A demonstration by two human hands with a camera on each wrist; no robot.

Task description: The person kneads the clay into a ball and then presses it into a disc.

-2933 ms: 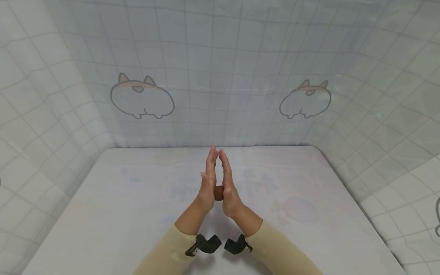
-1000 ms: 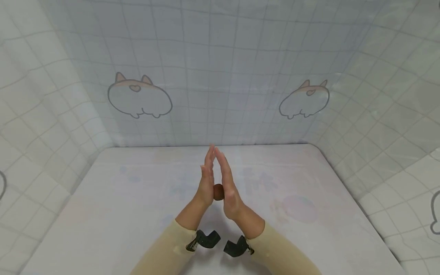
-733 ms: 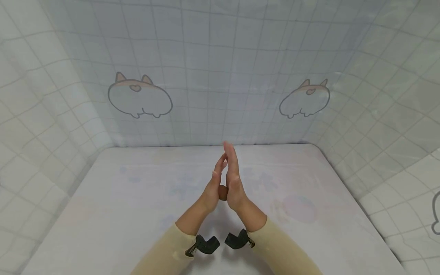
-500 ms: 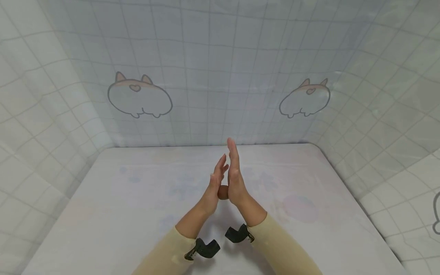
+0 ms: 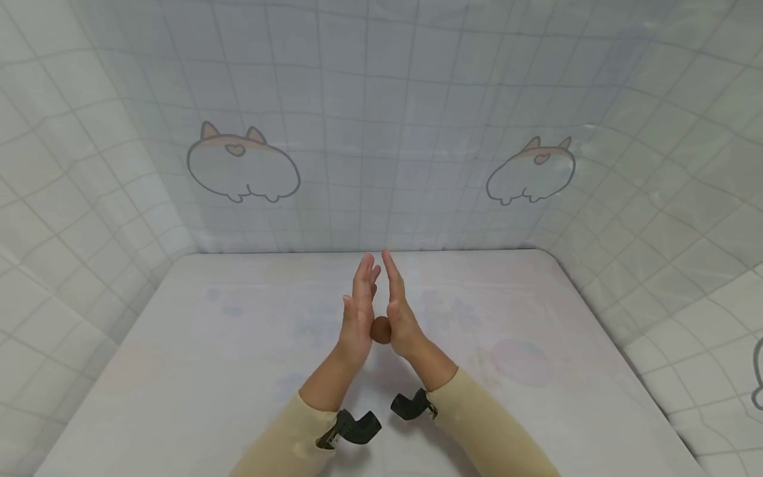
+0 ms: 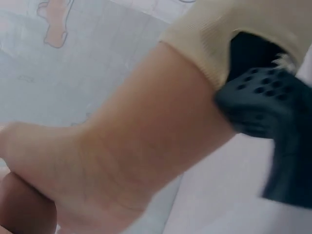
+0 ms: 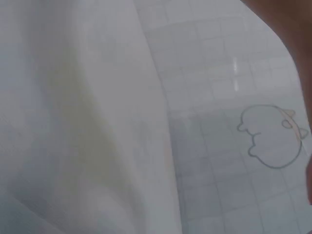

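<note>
A small, smooth brown ball (image 5: 381, 330), which looks like clay or dough, sits between my two palms in the head view. My left hand (image 5: 358, 321) touches it from the left, fingers straight and pointing forward. From the right, my right hand (image 5: 405, 324) presses against it, also with straight fingers. The fingertips of the two hands stand slightly apart. In the left wrist view the ball (image 6: 27, 207) shows at the lower left corner, against the heel of the left hand (image 6: 53, 161). Only a strip of the right hand (image 7: 292, 24) enters the right wrist view.
Both hands are above a pale table (image 5: 208, 371) with faint printed patches. A grid-patterned sheet (image 5: 387, 132) with cartoon outlines hangs behind it and along both sides. Dark camera mounts (image 5: 360, 427) stick out from the cream sleeves (image 5: 292, 437).
The hands have slid back and forth against each other with the ball between them. Since half a second ago, the left hand has moved forward and left, the right hand back; their fingertips have separated.
</note>
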